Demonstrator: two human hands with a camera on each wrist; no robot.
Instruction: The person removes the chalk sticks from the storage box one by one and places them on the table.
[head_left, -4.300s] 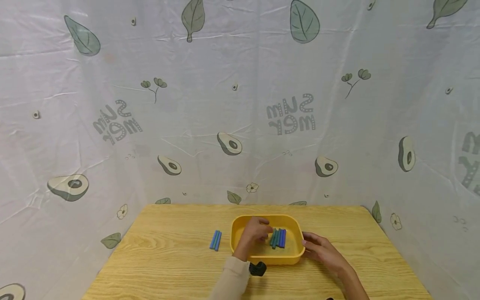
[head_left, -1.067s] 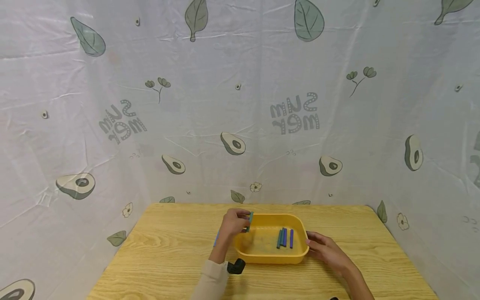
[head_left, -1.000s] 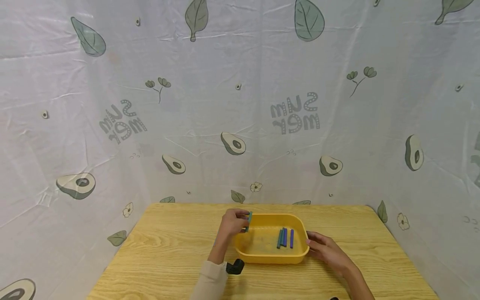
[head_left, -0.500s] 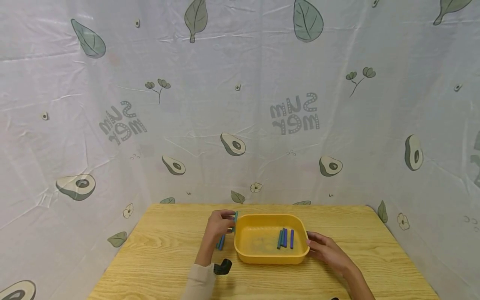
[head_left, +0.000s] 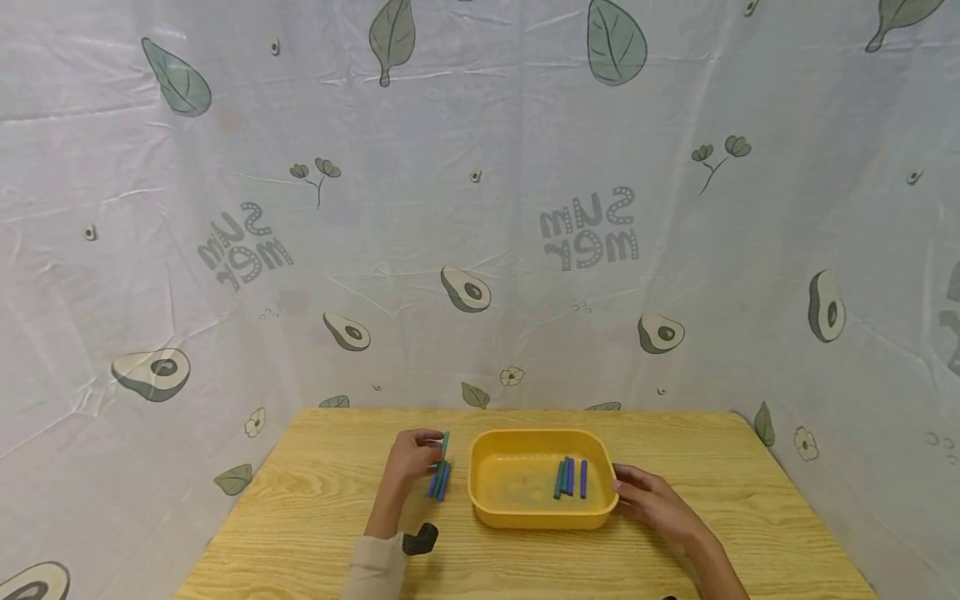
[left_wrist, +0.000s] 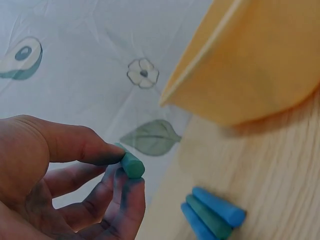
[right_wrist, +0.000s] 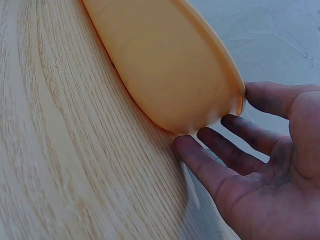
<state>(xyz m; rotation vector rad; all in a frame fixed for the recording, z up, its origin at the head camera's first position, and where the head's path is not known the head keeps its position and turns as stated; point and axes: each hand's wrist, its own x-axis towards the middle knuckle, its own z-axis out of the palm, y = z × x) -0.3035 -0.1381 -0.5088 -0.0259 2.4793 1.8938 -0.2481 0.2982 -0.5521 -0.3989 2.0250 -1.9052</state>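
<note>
Between thumb and fingertips, my left hand (head_left: 415,456) pinches a green pastel stick (left_wrist: 134,167), tilted above the table left of the tray. Colour smudges its fingertips. Just below lie three pastel sticks side by side, two blue (left_wrist: 220,206) and one green (left_wrist: 209,217). In the yellow tray (head_left: 543,520), toward its right end, are several more sticks: green ones (head_left: 559,480) beside blue-violet ones, with one violet stick (head_left: 583,479) set apart. My right hand (head_left: 656,502) touches the tray's right end, its thumb at the rim and its fairly straight fingers against the outer wall.
A wooden table (head_left: 315,517) carries everything. Behind and at both sides hangs a pale curtain (head_left: 390,233) printed with leaves and avocados. A black wrist camera (head_left: 420,540) sticks out from my left sleeve (head_left: 375,567). Bluish dust marks the tray's floor.
My left hand has left the tray's inside and carried the green pastel stick leftward over the rim to the sticks on the table. The right hand keeps its place at the tray.
</note>
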